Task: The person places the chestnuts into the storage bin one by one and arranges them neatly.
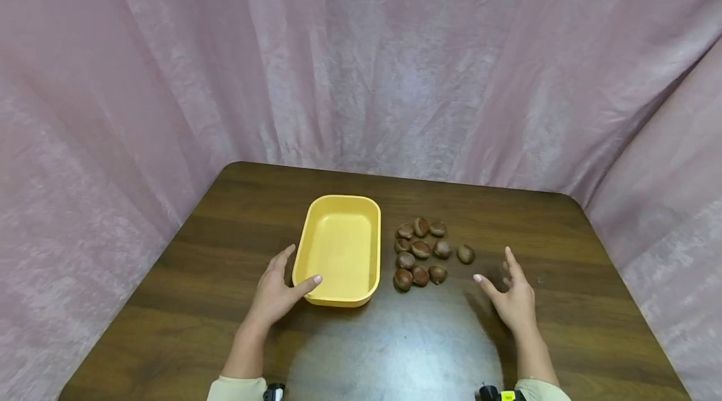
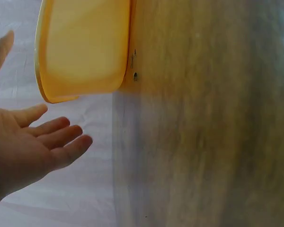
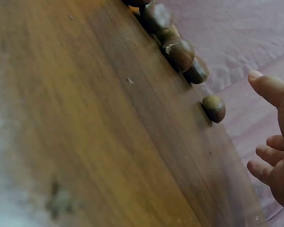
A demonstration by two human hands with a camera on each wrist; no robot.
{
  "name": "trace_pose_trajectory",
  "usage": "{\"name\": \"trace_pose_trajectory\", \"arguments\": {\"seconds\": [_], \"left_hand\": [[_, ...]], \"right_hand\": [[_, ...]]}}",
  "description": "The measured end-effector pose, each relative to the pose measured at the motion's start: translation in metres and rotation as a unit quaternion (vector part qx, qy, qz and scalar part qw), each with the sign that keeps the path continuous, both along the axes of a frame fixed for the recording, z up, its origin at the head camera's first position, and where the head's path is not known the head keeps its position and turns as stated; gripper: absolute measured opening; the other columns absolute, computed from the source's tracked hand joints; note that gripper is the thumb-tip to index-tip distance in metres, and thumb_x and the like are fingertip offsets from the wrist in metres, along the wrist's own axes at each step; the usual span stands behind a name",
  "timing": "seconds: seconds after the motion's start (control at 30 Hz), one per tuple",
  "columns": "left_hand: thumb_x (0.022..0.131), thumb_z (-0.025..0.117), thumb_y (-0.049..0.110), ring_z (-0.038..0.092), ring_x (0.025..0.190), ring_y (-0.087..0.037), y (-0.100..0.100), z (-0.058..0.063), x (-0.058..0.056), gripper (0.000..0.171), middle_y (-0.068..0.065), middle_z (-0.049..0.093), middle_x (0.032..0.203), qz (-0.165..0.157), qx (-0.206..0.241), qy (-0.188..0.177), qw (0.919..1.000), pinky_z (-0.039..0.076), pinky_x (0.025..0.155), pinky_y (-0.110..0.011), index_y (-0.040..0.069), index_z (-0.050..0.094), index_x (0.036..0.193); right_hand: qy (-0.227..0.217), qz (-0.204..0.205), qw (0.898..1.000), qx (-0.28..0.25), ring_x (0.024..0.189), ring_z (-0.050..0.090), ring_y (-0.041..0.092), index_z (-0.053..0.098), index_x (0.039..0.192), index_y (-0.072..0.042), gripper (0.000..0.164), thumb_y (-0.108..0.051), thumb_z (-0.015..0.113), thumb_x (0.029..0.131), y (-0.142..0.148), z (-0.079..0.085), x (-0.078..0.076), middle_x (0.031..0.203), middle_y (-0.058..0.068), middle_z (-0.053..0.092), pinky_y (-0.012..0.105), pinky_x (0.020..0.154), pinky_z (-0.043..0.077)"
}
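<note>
A yellow rectangular tray (image 1: 372, 291) stands on the brown table with nothing inside it. My left hand (image 1: 276, 294) is at its near left corner, thumb over the rim and fingers spread along the outer side. In the left wrist view the fingers of that hand (image 2: 42, 142) are apart and relaxed, below the tray (image 2: 42, 90). To the tray's right lie several chestnuts (image 1: 420, 249) in loose rows. One single chestnut (image 1: 465, 254) sits apart, nearest my right hand (image 1: 516, 304), which hovers empty with thumb and fingers spread. The right wrist view shows this chestnut (image 3: 213, 109) off the thumb.
The dark wooden table (image 1: 186, 301) has rounded far corners, and a pink curtain (image 1: 383, 62) hangs behind it and at both sides. Light glares off the table's near middle. Each wrist wears a small camera, the left camera (image 1: 274, 392) beside a pale sleeve (image 1: 237, 390).
</note>
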State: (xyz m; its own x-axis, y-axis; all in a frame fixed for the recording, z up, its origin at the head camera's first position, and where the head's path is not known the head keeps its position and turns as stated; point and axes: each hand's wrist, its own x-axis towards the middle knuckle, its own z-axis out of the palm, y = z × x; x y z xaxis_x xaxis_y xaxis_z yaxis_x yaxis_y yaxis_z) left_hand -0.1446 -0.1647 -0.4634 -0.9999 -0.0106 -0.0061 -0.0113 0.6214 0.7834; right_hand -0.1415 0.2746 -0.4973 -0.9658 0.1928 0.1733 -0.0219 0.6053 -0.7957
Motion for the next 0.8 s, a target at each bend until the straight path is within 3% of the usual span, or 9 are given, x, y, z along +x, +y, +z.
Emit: {"name": "trace_pose_trajectory", "arguments": {"seconds": [0.13,0.3,0.43,0.57,0.8], "left_hand": [[0.067,0.079,0.052,0.028,0.131,-0.036,0.002,-0.002,-0.001,0.111,-0.018,0.024,0.148,-0.027,0.032,-0.024,0.9988,0.024,0.099,-0.056,0.010,0.017,0.148],[0.058,0.088,0.040,0.042,0.118,-0.029,0.004,-0.008,-0.004,0.121,-0.015,0.036,0.140,-0.063,0.075,-0.012,0.9952,0.030,0.097,-0.049,0.010,0.014,0.149],[0.053,0.091,0.038,0.046,0.112,-0.029,0.005,-0.011,-0.006,0.126,-0.015,0.040,0.137,-0.067,0.076,-0.011,0.9948,0.031,0.096,-0.048,0.012,0.013,0.149],[0.051,0.092,0.035,0.047,0.110,-0.029,0.005,-0.012,-0.007,0.129,-0.014,0.042,0.135,-0.059,0.075,-0.026,0.9951,0.031,0.095,-0.048,0.014,0.012,0.149],[0.052,0.092,0.026,0.049,0.106,-0.030,0.006,-0.008,-0.011,0.127,-0.017,0.046,0.130,-0.073,0.096,-0.037,0.9920,0.033,0.094,-0.048,0.011,0.012,0.149]], "right_hand": [[-0.009,0.035,0.997,-0.067,0.127,0.032,0.042,0.013,0.150,-0.014,0.092,-0.027,0.073,0.082,0.001,-0.003,-0.006,0.145,0.026,0.026,0.051,0.096,0.033],[-0.001,0.077,0.987,-0.141,0.129,0.029,0.041,0.011,0.150,-0.009,0.091,-0.016,0.073,0.083,0.003,-0.008,-0.012,0.145,0.027,0.023,0.051,0.097,0.030],[0.002,0.087,0.979,-0.184,0.128,0.031,0.039,0.012,0.149,-0.007,0.090,-0.011,0.072,0.083,0.003,-0.011,-0.020,0.145,0.027,0.025,0.039,0.098,0.034],[-0.003,0.091,0.974,-0.207,0.128,0.032,0.038,0.011,0.149,-0.005,0.090,-0.010,0.072,0.083,0.002,-0.014,-0.027,0.144,0.027,0.025,0.025,0.093,0.038],[-0.015,0.084,0.977,-0.195,0.124,0.038,0.038,0.013,0.149,-0.004,0.091,-0.014,0.074,0.081,0.000,-0.020,-0.044,0.142,0.028,0.029,0.017,0.086,0.040]]}}
